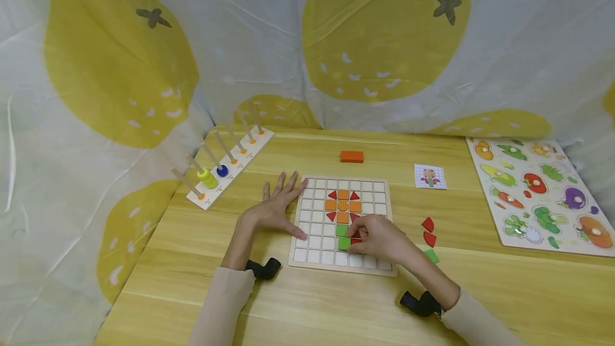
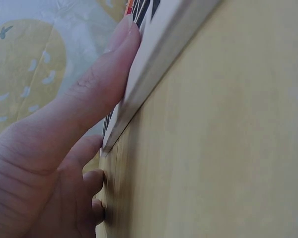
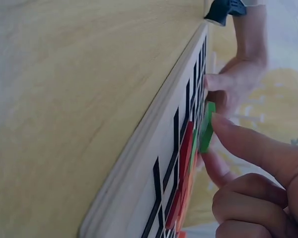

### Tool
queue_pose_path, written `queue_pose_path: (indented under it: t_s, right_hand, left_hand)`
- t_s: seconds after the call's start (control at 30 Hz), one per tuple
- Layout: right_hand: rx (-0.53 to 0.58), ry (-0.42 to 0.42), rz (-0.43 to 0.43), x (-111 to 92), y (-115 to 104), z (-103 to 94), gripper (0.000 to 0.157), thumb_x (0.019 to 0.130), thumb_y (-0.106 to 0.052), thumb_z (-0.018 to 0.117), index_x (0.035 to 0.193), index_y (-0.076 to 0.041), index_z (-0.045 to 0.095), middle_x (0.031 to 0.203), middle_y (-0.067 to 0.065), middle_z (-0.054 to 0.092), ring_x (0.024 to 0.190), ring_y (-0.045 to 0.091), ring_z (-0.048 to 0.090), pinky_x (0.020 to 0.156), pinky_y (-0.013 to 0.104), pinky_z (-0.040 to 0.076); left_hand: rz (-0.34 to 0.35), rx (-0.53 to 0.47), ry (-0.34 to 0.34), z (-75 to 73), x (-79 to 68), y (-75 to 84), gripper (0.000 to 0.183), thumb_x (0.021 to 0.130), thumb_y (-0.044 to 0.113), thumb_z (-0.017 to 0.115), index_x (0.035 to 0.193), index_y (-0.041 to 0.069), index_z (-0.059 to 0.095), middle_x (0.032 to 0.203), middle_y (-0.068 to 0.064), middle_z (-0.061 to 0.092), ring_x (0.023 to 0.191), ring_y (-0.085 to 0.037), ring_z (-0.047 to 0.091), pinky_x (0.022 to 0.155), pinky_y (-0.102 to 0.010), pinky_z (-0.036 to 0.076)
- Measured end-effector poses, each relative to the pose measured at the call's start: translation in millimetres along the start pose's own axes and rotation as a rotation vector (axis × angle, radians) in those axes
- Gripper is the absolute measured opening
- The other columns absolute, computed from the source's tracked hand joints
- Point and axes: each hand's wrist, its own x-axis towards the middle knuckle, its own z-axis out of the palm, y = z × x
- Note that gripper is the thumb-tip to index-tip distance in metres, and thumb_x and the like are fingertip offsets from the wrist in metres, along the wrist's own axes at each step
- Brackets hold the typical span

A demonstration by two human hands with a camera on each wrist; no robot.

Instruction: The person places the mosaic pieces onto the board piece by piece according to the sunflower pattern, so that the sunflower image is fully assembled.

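A white grid board with a light wooden frame lies on the table, bearing orange squares, an orange disc and several red quarter-round pieces. My right hand pinches a green square between thumb and forefinger, close over the board just below another green square. Part of the red pieces is hidden behind that hand. My left hand lies spread at the board's left edge, thumb and forefinger on the frame, other fingers on the table.
Right of the board lie loose red pieces and a green one. Behind are an orange block and a pattern card. A pegged counting stand stands left; a vegetable puzzle lies right. A curtain hangs behind.
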Motion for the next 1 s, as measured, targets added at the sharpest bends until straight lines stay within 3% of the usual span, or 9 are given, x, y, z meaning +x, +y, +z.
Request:
queue_pose_path:
  t_s: [0.17,0.27,0.4,0.6,1.0]
  right_hand:
    - [0.004,0.002,-0.006,1.7,2.9,1.4,0.02,0.079,-0.014,0.09,0.092,-0.007,0.077,0.059,-0.005,0.039,0.056,0.009,0.035,0.054,0.02,0.024]
    - [0.014,-0.01,-0.041,1.8,6.4,0.5,0.019,0.08,-0.012,0.089,0.096,-0.009,0.081,0.067,-0.005,0.051,0.059,0.009,0.036,0.054,0.02,0.026]
    - [0.026,-0.033,-0.076,2.9,8.1,1.3,0.019,0.08,-0.008,0.088,0.098,-0.011,0.084,0.075,-0.004,0.057,0.061,0.007,0.038,0.056,0.018,0.03]
    - [0.028,-0.031,-0.051,7.1,5.4,5.1,0.017,0.079,-0.008,0.089,0.095,-0.011,0.084,0.066,-0.006,0.045,0.059,0.009,0.037,0.055,0.018,0.03]
    - [0.013,-0.004,-0.028,9.2,4.5,7.3,0.016,0.078,-0.007,0.089,0.092,-0.011,0.083,0.065,-0.006,0.043,0.06,0.01,0.037,0.055,0.018,0.028]
  left_hand:
    - [0.001,0.001,-0.002,0.0,0.7,0.9,0.136,0.069,0.055,0.092,0.168,0.024,0.005,0.174,-0.009,-0.018,0.159,-0.037,-0.024,0.122,-0.069,-0.02]
    - [-0.003,0.0,-0.006,0.0,0.6,0.7,0.136,0.07,0.055,0.092,0.168,0.024,0.005,0.174,-0.008,-0.018,0.159,-0.037,-0.025,0.122,-0.069,-0.02]
    - [-0.008,-0.001,-0.007,-0.1,0.4,0.3,0.135,0.07,0.055,0.092,0.168,0.024,0.005,0.174,-0.008,-0.018,0.159,-0.036,-0.025,0.122,-0.068,-0.02]
    - [-0.005,-0.001,-0.007,0.3,0.8,-0.2,0.135,0.07,0.055,0.092,0.168,0.024,0.005,0.174,-0.008,-0.018,0.159,-0.037,-0.025,0.122,-0.069,-0.02]
    - [-0.011,0.003,-0.009,-0.1,1.0,0.5,0.136,0.069,0.056,0.092,0.168,0.025,0.004,0.174,-0.008,-0.018,0.159,-0.036,-0.026,0.122,-0.068,-0.02]
